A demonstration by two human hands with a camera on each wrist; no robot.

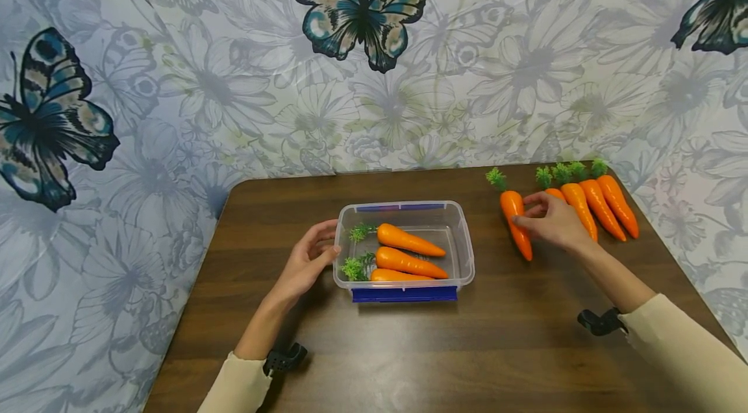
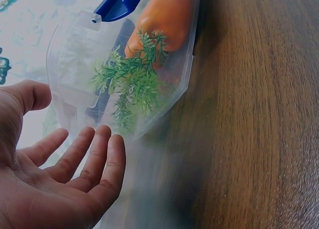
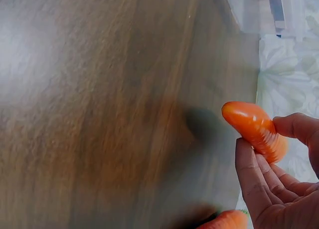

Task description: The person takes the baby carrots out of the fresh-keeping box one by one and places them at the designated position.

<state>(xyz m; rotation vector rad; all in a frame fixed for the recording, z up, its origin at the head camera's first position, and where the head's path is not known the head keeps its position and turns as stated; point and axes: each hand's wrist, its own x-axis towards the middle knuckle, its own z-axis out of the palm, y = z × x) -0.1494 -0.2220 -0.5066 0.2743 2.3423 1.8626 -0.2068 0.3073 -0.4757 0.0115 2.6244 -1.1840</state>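
My right hand (image 1: 552, 221) pinches an orange carrot (image 1: 515, 225) with a green leafy top, between thumb and fingers. In the right wrist view, this carrot (image 3: 254, 129) is held above the table, its tip towards the camera. My left hand (image 1: 306, 260) is at the left side of a clear plastic container (image 1: 467, 244), fingers loosely bent. The left wrist view shows the left fingers (image 2: 114, 164) spread beside the container's wall; whether they touch it I cannot tell. Inside the container lie three carrots (image 1: 409, 239), leafy tops to the left.
Several more carrots (image 1: 602, 208) lie side by side at the table's back right, one partly hidden by my right hand. Blue clips (image 1: 403, 295) hang on the container's long sides. Behind the wooden table (image 1: 374, 361) is a butterfly-patterned backdrop (image 1: 409, 108).
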